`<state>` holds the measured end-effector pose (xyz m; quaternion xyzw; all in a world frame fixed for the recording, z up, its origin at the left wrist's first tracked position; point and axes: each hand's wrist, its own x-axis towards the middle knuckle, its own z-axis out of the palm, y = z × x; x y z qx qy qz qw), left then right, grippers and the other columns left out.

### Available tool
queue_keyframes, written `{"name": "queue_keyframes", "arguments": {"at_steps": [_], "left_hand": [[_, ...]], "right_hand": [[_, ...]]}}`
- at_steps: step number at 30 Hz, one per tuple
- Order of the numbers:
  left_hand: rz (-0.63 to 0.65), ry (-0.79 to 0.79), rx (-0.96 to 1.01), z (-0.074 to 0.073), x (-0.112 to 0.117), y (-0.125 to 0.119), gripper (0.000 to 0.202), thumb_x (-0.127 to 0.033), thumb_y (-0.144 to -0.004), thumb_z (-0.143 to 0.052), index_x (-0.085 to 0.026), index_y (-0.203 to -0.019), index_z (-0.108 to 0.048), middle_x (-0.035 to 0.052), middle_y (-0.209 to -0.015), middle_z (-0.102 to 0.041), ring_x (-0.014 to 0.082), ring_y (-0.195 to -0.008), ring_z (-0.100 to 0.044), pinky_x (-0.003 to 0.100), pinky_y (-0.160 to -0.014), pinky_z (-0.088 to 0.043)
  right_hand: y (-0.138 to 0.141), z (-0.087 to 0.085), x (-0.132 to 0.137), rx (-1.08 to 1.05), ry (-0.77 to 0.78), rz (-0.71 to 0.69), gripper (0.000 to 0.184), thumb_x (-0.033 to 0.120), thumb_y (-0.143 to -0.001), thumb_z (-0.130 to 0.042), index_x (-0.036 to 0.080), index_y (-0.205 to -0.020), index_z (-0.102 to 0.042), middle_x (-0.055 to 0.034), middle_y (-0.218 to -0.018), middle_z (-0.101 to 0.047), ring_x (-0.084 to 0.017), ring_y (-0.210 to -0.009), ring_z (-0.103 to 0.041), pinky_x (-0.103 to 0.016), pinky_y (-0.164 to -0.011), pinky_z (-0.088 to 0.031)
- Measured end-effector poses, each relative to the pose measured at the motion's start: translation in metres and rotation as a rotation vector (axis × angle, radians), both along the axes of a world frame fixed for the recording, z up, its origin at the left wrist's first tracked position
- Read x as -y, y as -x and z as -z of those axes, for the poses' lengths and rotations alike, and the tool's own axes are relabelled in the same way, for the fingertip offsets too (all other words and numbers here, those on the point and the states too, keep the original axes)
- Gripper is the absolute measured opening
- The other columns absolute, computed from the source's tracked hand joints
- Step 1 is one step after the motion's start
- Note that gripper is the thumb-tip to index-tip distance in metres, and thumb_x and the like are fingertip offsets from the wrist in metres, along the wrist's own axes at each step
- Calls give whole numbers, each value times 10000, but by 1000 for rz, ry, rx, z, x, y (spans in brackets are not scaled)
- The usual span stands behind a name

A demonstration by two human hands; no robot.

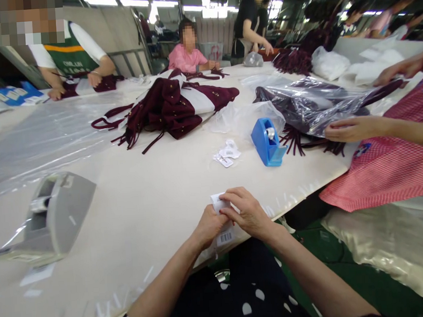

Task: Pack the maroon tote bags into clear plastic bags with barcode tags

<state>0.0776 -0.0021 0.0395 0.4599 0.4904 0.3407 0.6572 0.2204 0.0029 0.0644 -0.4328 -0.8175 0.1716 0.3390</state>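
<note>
At the table's near edge my two hands meet around a small white paper tag. My left hand is closed on its lower part. From the other side, the fingers and thumb of my right hand pinch the tag. Just below the hands a barcode label shows; whether it belongs to the same tag or to a plastic bag, I cannot tell. Beyond my hands lies a small pile of white tags, with a blue tape dispenser to its right.
A large grey tape dispenser stands at left. Maroon fringed garments lie mid-table near clear plastic sheeting. At right a co-worker's hands hold a bagged maroon garment. Other people work around the table.
</note>
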Motion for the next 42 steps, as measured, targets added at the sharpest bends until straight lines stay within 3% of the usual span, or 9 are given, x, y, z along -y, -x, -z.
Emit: {"name": "queue_keyframes", "arguments": {"at_steps": [4, 8, 15, 23, 30, 34, 37, 40, 42], "left_hand": [[126, 16, -104, -6, 3, 2, 64, -204, -619, -576, -144, -611, -555, -31, -534, -508, 94, -515, -434, 218, -490, -327], [154, 66, -97, -8, 3, 3, 46, -189, -601, -558, -147, -598, -540, -26, -527, -515, 96, -495, -445, 219, -477, -324], [269, 84, -86, -7, 3, 6, 37, -158, -581, -529, -143, -610, -547, -22, -531, -547, 96, -486, -473, 207, -468, -346], [254, 142, -97, -10, 8, -4, 107, -248, -601, -539, -141, -604, -536, -17, -496, -539, 103, -440, -476, 212, -439, -352], [255, 211, -46, -5, 11, -11, 164, -288, -617, -553, -128, -652, -563, 17, -536, -584, 125, -466, -527, 235, -486, -398], [295, 240, -9, -5, 10, -13, 149, -265, -599, -561, -126, -650, -577, 15, -532, -588, 125, -475, -533, 247, -521, -421], [257, 280, 47, -7, 8, -14, 178, -263, -587, -586, -119, -693, -593, 21, -548, -601, 137, -494, -555, 256, -533, -437], [208, 324, 122, -10, 5, -19, 231, -256, -562, -612, -112, -743, -600, 29, -571, -614, 155, -520, -583, 279, -562, -465], [208, 325, 156, -12, 2, -23, 261, -241, -547, -624, -111, -772, -604, 28, -578, -617, 162, -524, -591, 293, -574, -477]], "right_hand": [[-1, 5, 0, 42, 9, -21, 136, 181, -796, -596, 174, -931, -595, -68, -919, -610, -187, -885, -534, -329, -786, -424], [-4, 8, 2, 18, 26, -24, 72, 185, -782, -619, 167, -839, -579, -45, -820, -590, -167, -814, -520, -301, -746, -391], [-6, 9, 9, -18, 282, -114, 84, 168, -824, -555, 178, -740, -561, 6, -727, -562, -103, -680, -508, -213, -632, -368], [-10, 19, 14, -27, 159, 13, 120, 190, -821, -544, 181, -705, -572, 5, -672, -558, -106, -650, -497, -214, -615, -356], [-18, 23, 8, -197, 385, 179, 97, 223, -777, -572, 184, -688, -571, 29, -647, -561, -94, -623, -494, -208, -608, -365], [-23, 25, -2, -318, 472, 156, 132, 282, -760, -578, 177, -679, -568, 29, -634, -551, -96, -623, -492, -215, -603, -379], [-27, 28, -7, -461, 523, 248, 213, 344, -700, -637, 173, -817, -588, 7, -748, -585, -115, -709, -530, -234, -654, -419], [-27, 29, -5, -658, 726, 378, 495, 431, -663, -675, 163, -1057, -540, -18, -806, -603, -123, -686, -560, -247, -621, -446], [-24, 29, 0, -756, 937, 305, 495, 485, -679, -655, 145, -1024, -554, -3, -698, -591, -95, -521, -515, -229, -498, -408]]}}
